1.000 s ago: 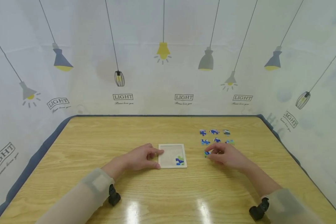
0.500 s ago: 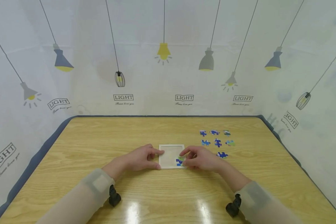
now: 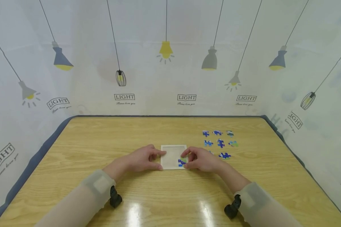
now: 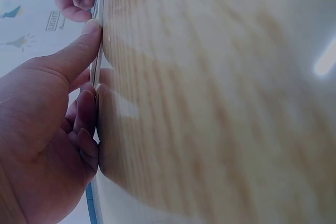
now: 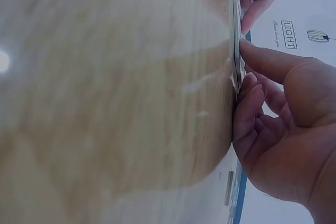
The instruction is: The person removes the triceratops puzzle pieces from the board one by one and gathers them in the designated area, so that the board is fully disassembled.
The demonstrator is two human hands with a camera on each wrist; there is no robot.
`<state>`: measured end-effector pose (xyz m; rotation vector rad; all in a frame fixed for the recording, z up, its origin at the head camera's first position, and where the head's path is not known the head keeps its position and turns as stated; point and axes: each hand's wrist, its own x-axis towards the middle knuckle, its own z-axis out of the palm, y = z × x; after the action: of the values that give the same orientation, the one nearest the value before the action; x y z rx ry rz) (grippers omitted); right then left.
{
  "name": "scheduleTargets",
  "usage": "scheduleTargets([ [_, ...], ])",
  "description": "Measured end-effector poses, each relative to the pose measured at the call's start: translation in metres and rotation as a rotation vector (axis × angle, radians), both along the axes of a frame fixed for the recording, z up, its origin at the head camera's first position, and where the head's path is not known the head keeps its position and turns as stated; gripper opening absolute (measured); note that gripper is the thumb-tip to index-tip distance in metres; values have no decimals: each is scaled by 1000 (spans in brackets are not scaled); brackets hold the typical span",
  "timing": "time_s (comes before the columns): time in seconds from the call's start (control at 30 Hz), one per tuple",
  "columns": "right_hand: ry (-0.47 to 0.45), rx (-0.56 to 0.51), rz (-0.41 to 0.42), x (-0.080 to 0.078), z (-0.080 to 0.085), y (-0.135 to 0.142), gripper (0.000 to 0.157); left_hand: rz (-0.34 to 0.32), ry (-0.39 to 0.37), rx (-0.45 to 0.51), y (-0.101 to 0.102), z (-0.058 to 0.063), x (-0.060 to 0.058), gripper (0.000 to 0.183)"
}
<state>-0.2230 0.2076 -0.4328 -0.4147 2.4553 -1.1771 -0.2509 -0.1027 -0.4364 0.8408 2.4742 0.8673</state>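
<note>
A square, pale puzzle tray point(image 3: 173, 146) lies on the wooden table, with blue and green jigsaw pieces point(image 3: 181, 162) in its lower right corner. My left hand point(image 3: 142, 159) grips its left side, index finger over the rim and thumb at the lower left corner. On the opposite side, my right hand point(image 3: 203, 160) holds the tray's right side, its thumb by the lower right corner and its index fingertip just above the pieces. Part of the right rim is hidden behind these fingers. In the right wrist view, the thumb point(image 5: 265, 59) meets the tray's thin edge point(image 5: 237, 51).
Several loose jigsaw pieces point(image 3: 220, 143) lie in rows on the table point(image 3: 116, 132), right of and behind the tray. Another piece point(image 3: 211, 152) shows just behind my right hand. A printed cloth wall point(image 3: 147, 107) stands along the table's far edge.
My right hand has moved left, from beside the loose pieces to the tray's right side, uncovering a blue piece on the table. My left hand has kept its place on the tray.
</note>
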Motion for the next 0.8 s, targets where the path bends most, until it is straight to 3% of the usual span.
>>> scheduleTargets([
  [0.33, 28, 6, -53, 1, 0, -3, 37, -7, -7, 2, 0, 0, -1, 64],
  [0.63, 44, -28, -15, 5, 3, -2, 31, -5, -7, 7, 0, 0, -1, 63],
  [0.8, 101, -30, -28, 7, 7, 0, 24, -7, 1, 2, 0, 0, -1, 64],
])
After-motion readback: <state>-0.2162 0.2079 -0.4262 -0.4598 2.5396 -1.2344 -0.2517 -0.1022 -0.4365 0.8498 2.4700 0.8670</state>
